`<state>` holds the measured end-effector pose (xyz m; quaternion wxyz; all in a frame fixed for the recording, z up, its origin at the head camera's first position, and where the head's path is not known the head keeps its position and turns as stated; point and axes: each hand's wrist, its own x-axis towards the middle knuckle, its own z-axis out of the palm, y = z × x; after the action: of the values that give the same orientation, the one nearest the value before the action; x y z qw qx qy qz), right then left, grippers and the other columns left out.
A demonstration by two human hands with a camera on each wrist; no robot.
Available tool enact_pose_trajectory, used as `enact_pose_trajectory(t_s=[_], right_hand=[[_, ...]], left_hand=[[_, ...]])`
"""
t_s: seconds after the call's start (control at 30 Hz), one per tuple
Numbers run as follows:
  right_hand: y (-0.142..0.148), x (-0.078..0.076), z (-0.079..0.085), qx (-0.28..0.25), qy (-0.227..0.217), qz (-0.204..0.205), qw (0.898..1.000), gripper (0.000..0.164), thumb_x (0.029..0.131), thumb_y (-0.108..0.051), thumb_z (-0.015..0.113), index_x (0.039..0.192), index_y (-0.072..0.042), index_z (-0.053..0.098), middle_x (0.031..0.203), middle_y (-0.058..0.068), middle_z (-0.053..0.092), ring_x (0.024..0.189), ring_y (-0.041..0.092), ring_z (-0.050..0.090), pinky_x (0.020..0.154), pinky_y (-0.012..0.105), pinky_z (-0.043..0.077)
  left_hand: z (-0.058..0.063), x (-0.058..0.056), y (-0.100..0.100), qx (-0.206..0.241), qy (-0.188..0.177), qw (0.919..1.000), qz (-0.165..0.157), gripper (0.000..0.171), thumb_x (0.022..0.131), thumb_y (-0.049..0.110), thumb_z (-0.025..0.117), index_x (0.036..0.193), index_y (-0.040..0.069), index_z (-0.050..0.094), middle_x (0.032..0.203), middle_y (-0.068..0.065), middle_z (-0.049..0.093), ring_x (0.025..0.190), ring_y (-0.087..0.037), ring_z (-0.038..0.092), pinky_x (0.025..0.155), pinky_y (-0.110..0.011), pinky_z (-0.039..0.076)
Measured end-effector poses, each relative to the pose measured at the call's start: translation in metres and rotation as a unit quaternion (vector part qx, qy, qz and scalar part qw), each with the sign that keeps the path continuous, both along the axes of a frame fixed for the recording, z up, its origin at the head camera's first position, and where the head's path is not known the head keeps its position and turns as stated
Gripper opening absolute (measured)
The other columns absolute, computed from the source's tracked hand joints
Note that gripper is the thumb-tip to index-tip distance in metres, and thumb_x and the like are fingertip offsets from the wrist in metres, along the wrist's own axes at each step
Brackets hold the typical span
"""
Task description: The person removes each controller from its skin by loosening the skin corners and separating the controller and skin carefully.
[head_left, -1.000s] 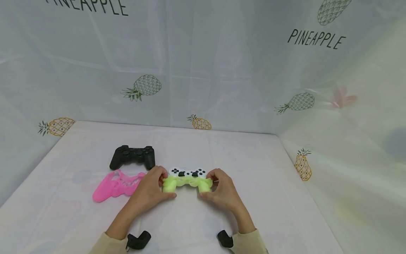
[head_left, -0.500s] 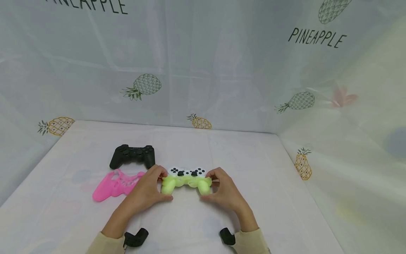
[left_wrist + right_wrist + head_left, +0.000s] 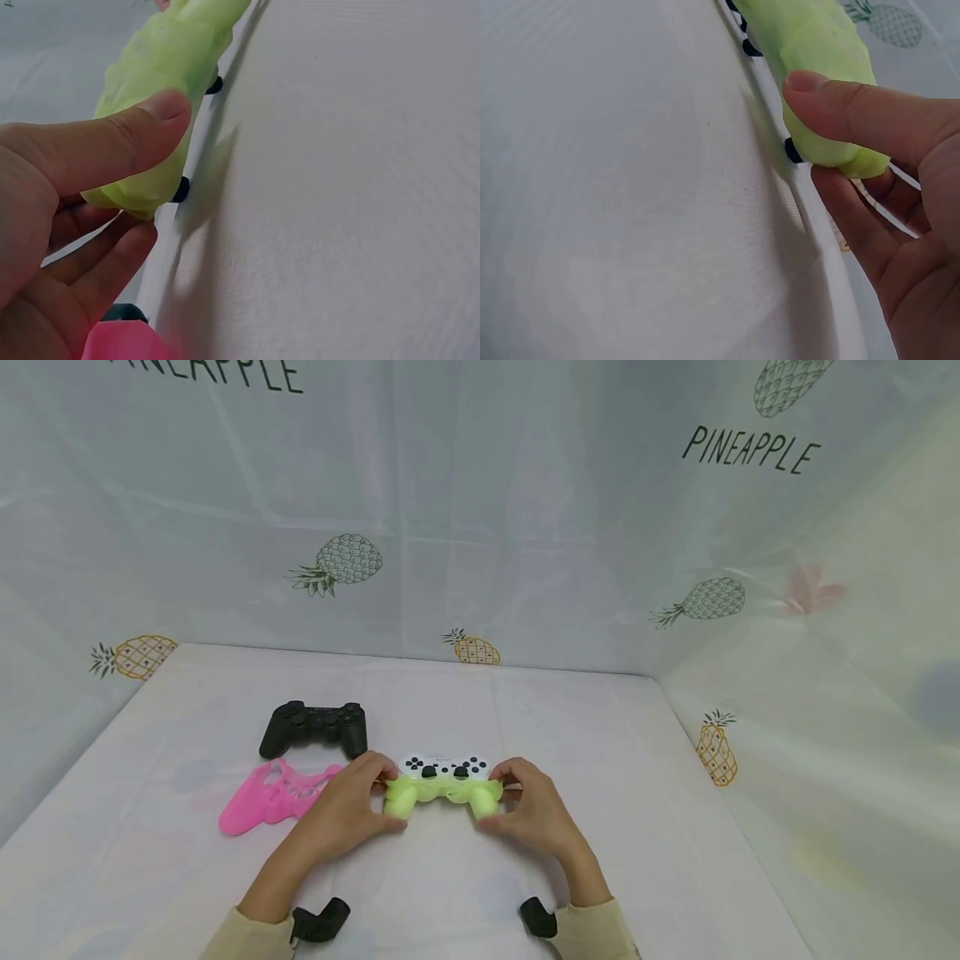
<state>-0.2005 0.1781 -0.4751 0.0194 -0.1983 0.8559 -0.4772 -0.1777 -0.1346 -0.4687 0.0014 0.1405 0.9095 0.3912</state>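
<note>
A white game controller (image 3: 442, 762) is partly covered by a yellow-green silicone skin (image 3: 444, 787), which wraps its two handles and near side. White top and dark buttons show along its far side. My left hand (image 3: 341, 810) grips the left end, thumb on the handle and fingers beyond it. At the opposite end my right hand (image 3: 538, 810) holds the other handle in the same way. Both wrist views show the thumbs pressed against the soft skin, seen in the left wrist view (image 3: 154, 67) and the right wrist view (image 3: 829, 56). Some fingers are hidden behind it.
Left of the hands lies a pink silicone controller skin (image 3: 258, 806), partly behind my left hand. A black game controller (image 3: 315, 728) sits just beyond it. The white-covered table (image 3: 600, 760) meets a pineapple-print curtain (image 3: 517, 527) at the back and sides.
My thumbs have shifted slightly back toward me along the handles, and my wrists have spread a little apart. The controller has barely moved. The black controller and pink skin stay put.
</note>
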Motion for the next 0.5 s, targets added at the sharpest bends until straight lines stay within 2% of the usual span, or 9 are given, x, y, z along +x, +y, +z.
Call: enact_pose_trajectory(t_s=[0.27,0.5], right_hand=[[-0.0018,0.0011,0.0009,0.019,0.004,-0.023,1.000,0.058,0.062,-0.004,0.103,0.104,-0.015,0.065,0.106,-0.004,0.066,0.095,0.014,0.068,0.089,0.025,0.059],[-0.0013,0.0013,0.0022,0.025,0.010,-0.019,0.999,0.057,0.061,-0.005,0.103,0.102,-0.016,0.064,0.103,-0.005,0.065,0.092,0.013,0.068,0.088,0.025,0.060]], left_hand=[[-0.0005,0.0014,0.0071,-0.019,0.024,0.9994,0.013,0.056,0.071,0.021,0.101,0.109,0.020,0.060,0.103,0.010,0.056,0.094,-0.011,0.057,0.082,-0.029,0.053],[-0.0023,0.0005,0.0081,-0.024,0.033,0.9991,0.012,0.053,0.071,0.023,0.101,0.104,0.022,0.059,0.096,0.011,0.055,0.089,-0.011,0.056,0.078,-0.027,0.051]])
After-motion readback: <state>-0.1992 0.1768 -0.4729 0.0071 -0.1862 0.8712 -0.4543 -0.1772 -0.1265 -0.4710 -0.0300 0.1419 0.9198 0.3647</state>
